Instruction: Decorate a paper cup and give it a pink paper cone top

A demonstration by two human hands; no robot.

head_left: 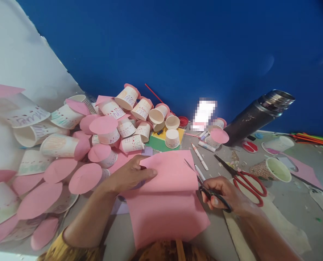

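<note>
My left hand (135,174) pinches the left edge of a sheet of pink paper (169,172), thumb on top and fingers behind it. In my right hand (221,194) is a pair of black-handled scissors (214,195), with blades parted at the paper's right edge. One blade lies over the paper. Below, nearer my body, a second stretch of pink paper (169,214) lies on the table; whether both are one folded sheet I cannot tell. Larger red-handled scissors (248,183) rest to the right of my right hand.
Decorated paper cups (108,130) with pink paper tops are heaped on the left. Markers (199,156) lie beyond the paper. A dark flask (256,116) leans at the back right near a patterned cup (271,169). A blue wall (177,47) rises behind.
</note>
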